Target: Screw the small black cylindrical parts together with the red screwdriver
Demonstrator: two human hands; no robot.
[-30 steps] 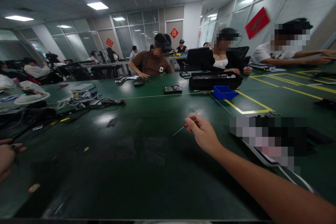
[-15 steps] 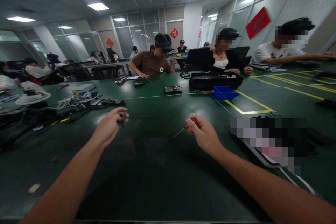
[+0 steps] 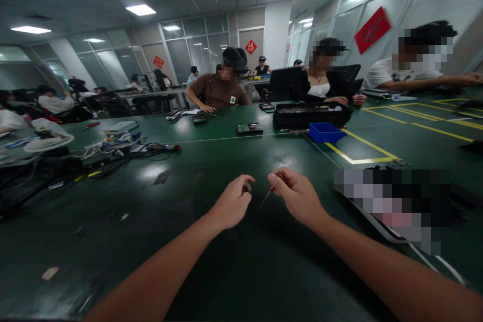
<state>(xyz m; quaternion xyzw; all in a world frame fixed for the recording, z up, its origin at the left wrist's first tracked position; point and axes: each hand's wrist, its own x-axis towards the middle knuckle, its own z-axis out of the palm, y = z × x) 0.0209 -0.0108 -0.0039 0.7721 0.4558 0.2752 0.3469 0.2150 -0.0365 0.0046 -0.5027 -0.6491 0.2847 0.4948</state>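
My right hand [image 3: 298, 193] is closed around the red handle of a thin screwdriver [image 3: 265, 200]. Its metal shaft slants down and to the left, over the green tabletop [image 3: 211, 276]. Just left of it, my left hand [image 3: 232, 201] curls its fingers around a small dark object [image 3: 246, 189], mostly hidden by the fingers, so its kind is unclear. A short gap separates the left fingertips from the screwdriver, and both hands are held above the table.
A blue bin [image 3: 326, 132] and a black open case [image 3: 311, 115] stand ahead on the right. Green circuit boards [image 3: 249, 129] lie mid-table. Tangled cables [image 3: 124, 153] spread at the left. A flat pale-edged device [image 3: 372, 221] lies right of my arm. Several people sit beyond.
My left hand has moved right with the small dark object and is now close to the screwdriver. My right hand has shifted slightly, and the screwdriver's shaft points more steeply down.
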